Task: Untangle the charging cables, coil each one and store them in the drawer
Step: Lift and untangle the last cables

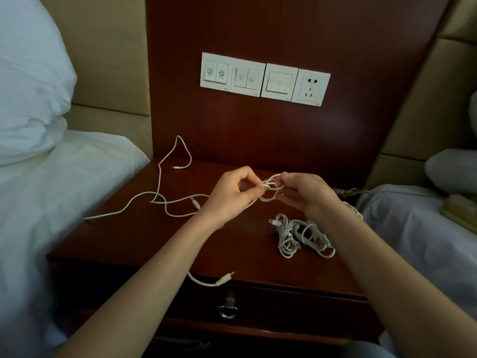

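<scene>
Head view: left hand (232,196) and right hand (308,195) are close together above the bench (240,250). Both pinch a knotted white cable (271,188) held between them. Loose cable strands (159,177) sprawl on the bench left of the left hand. A tangled cable bundle (302,235) lies just below the right hand. A plug end (224,279) sits at the bench front edge under the left forearm, above the closed drawer (271,303).
</scene>
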`<action>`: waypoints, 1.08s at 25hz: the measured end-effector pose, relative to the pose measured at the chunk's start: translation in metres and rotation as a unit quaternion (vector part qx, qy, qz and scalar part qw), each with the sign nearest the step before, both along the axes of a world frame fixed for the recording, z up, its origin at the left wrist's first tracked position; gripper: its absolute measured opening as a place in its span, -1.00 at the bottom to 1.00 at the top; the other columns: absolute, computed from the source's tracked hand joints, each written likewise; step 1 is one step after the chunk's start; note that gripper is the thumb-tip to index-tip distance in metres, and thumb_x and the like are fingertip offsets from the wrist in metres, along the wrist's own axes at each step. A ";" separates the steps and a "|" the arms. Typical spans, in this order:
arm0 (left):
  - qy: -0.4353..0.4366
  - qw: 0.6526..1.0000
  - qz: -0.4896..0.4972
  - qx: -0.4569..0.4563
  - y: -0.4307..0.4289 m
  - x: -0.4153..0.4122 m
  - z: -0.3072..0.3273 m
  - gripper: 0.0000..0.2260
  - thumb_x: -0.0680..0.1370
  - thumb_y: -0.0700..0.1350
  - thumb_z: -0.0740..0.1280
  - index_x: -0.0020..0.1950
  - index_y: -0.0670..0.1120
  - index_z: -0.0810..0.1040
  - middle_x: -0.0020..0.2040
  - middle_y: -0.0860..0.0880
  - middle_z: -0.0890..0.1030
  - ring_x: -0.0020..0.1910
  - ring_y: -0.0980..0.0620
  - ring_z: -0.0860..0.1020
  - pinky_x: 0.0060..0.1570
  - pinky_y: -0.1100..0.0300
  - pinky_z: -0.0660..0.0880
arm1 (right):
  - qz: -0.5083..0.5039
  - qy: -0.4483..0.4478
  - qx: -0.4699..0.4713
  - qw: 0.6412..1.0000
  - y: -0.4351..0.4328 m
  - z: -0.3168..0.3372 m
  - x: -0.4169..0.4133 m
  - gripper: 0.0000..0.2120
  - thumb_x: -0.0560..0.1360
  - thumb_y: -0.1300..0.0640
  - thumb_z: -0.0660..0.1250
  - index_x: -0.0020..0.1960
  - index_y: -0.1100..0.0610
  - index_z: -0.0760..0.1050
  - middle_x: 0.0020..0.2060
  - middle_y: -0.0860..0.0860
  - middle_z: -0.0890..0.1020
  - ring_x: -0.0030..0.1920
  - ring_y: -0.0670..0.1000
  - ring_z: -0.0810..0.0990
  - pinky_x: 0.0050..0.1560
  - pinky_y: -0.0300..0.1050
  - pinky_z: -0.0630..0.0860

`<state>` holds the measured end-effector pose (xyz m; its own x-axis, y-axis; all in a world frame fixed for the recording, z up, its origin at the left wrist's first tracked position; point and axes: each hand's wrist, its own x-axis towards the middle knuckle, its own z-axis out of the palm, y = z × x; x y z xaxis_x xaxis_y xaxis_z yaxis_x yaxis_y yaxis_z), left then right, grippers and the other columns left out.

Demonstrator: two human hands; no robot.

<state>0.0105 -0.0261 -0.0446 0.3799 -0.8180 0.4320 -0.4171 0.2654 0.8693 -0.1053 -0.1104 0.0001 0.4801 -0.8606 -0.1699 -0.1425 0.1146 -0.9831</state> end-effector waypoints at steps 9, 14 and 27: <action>0.101 0.992 -0.075 0.028 0.014 0.000 0.012 -0.90 0.63 -0.25 0.13 -0.05 -0.14 0.39 -0.29 -0.03 0.47 -0.45 0.17 0.43 -0.50 0.31 0.33 | 0.211 0.141 -0.210 0.944 -0.001 0.010 -0.009 -0.56 0.51 -0.19 0.19 -0.04 0.17 0.60 -0.32 0.17 0.64 -0.23 0.12 0.63 -0.15 -0.18 0.39; 0.261 0.958 -0.119 0.008 0.020 0.014 0.012 -0.86 0.63 -0.27 0.11 -0.05 -0.13 0.43 -0.23 -0.03 0.45 -0.36 0.14 0.46 -0.40 0.32 0.44 | 0.046 -0.155 0.054 0.985 -0.015 0.017 -0.013 -0.66 0.62 -0.06 0.05 -0.28 0.00 0.35 -0.58 -0.15 0.45 -0.36 -0.20 0.46 -0.23 -0.18 0.18; 0.199 0.978 -0.028 0.054 0.021 0.008 0.004 -0.87 0.64 -0.23 0.13 -0.07 -0.13 0.41 -0.30 -0.01 0.39 -0.55 0.20 0.23 -0.62 0.37 0.17 | 0.149 0.246 -0.316 0.904 -0.003 0.019 -0.012 -0.29 0.44 -0.05 0.40 0.48 -0.02 0.13 0.39 0.06 0.27 0.35 0.11 0.32 0.31 0.05 0.33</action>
<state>0.0181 -0.0053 -0.0411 0.4534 -0.8752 0.1685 -0.0281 0.1749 0.9842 -0.1176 -0.1137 0.0188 0.7068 -0.7054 0.0536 -0.5125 -0.5628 -0.6485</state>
